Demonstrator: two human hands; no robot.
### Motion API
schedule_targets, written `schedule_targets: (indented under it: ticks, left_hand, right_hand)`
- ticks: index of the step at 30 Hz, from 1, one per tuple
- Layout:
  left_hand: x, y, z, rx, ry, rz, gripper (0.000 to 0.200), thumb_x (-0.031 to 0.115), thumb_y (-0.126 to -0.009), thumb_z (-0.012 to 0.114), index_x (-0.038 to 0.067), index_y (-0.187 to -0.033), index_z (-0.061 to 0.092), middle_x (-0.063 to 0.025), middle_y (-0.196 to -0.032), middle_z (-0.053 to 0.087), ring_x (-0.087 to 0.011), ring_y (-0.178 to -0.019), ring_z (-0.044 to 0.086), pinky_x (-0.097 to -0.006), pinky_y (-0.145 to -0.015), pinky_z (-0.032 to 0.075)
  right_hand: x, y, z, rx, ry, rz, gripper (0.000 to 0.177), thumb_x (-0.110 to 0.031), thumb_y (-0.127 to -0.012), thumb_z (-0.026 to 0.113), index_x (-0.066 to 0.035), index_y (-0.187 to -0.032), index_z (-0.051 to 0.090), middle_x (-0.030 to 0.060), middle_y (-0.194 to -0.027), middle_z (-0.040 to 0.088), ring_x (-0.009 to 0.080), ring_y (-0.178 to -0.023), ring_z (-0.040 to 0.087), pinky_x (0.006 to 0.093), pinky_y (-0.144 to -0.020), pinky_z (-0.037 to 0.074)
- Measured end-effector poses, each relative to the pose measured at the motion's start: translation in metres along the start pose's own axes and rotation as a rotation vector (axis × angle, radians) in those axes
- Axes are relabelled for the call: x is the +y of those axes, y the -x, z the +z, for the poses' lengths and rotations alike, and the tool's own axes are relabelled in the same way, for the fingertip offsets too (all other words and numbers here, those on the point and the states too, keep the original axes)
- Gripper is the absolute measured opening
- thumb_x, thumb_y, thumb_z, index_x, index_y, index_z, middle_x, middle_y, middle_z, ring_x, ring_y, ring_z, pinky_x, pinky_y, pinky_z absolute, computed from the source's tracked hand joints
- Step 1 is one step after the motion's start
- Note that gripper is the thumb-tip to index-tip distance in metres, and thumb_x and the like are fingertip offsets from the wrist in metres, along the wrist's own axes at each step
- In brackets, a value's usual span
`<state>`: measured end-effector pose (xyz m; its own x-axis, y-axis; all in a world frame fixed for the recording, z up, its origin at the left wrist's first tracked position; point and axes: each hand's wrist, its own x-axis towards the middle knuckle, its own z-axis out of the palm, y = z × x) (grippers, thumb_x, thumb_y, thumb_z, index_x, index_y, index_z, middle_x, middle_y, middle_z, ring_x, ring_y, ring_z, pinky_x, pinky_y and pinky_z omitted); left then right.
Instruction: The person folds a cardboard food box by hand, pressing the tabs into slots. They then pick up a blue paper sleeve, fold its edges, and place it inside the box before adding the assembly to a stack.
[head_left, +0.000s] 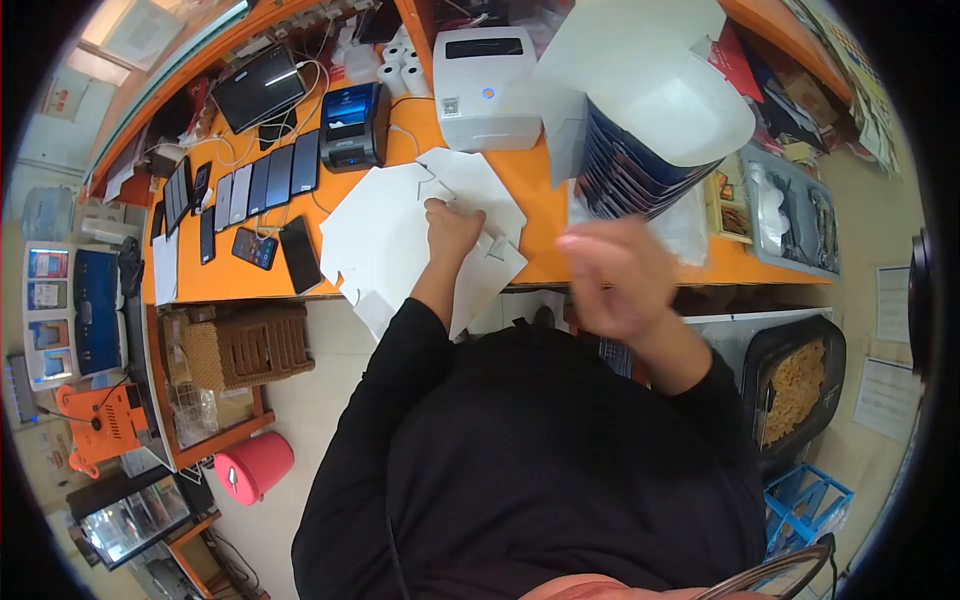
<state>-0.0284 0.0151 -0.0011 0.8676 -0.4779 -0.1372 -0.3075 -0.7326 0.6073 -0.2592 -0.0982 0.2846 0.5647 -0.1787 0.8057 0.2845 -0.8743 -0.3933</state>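
A flat white die-cut cardboard sheet (385,225) with slots and flaps lies over the front edge of the orange table. My left hand (455,232) is on its upper middle, the fingers curled at a slotted flap and the thumb out to the right. Smeared by motion, my right hand (620,275) is raised to the right of the sheet, with its fingers bent. Just above it rises a tall stack of nested cardboard boxes (640,165), white inside and dark blue printed outside.
Behind the sheet are a white label printer (487,85) and a small black-and-blue printer (355,125). Several phones (262,180) line the left side of the orange table (545,225). A grey tray of cutlery (795,215) is at right, with a black food tray (795,385) below.
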Motion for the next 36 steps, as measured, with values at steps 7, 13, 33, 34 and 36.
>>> schedule_targets:
  ticks: [7,13,33,34,36]
  left_hand:
    - [-0.042,0.025,-0.033,-0.398,0.092,0.104,0.057,0.024,-0.08,0.069,-0.012,-0.117,0.045,-0.0221,-0.103,0.064,-0.0271,-0.092,0.069,-0.0352,-0.071,0.058]
    - [-0.022,0.078,-0.092,-0.43,0.919,-0.229,0.03,0.007,-0.09,0.055,-0.002,-0.119,0.054,-0.01,-0.102,0.065,-0.0183,-0.09,0.066,-0.0329,-0.078,0.057]
    - [0.016,0.122,-0.151,-0.111,0.686,-0.104,0.027,0.024,-0.095,0.063,-0.003,-0.099,0.067,-0.0072,-0.086,0.069,-0.0152,-0.07,0.064,-0.0295,-0.066,0.054]
    - [0.033,0.139,-0.174,-0.103,0.75,-0.105,0.025,0.021,-0.096,0.062,-0.003,-0.099,0.068,-0.0071,-0.087,0.069,-0.0154,-0.073,0.064,-0.029,-0.07,0.054]
    - [0.048,0.158,-0.202,-0.181,0.801,-0.065,0.021,0.016,-0.097,0.06,-0.003,-0.101,0.068,-0.0067,-0.09,0.069,-0.0157,-0.079,0.065,-0.0287,-0.076,0.053]
  right_hand:
    - [0.065,0.13,0.139,-0.492,-0.222,0.688,0.032,-0.025,-0.092,0.063,-0.002,-0.114,0.064,0.0148,-0.094,0.069,0.0316,-0.083,0.068,0.0386,-0.075,0.053]
    - [0.07,0.125,0.183,-0.726,0.084,0.873,0.049,-0.039,-0.092,0.062,0.003,-0.118,0.06,0.0195,-0.1,0.069,0.0376,-0.096,0.066,0.0438,-0.085,0.051]
    - [0.053,0.107,0.183,-0.923,-0.859,1.131,0.08,-0.052,-0.092,0.062,0.005,-0.143,0.039,0.0172,-0.133,0.055,0.0249,-0.116,0.056,0.035,-0.097,0.046]
    - [0.043,0.094,0.176,-0.974,-1.009,1.158,0.082,-0.053,-0.091,0.062,0.005,-0.143,0.04,0.0172,-0.135,0.054,0.0253,-0.119,0.054,0.0357,-0.097,0.045]
    - [0.027,0.085,0.183,-1.068,-1.144,1.23,0.08,-0.048,-0.09,0.067,0.003,-0.144,0.039,0.0159,-0.138,0.05,0.0245,-0.123,0.05,0.0357,-0.099,0.044]
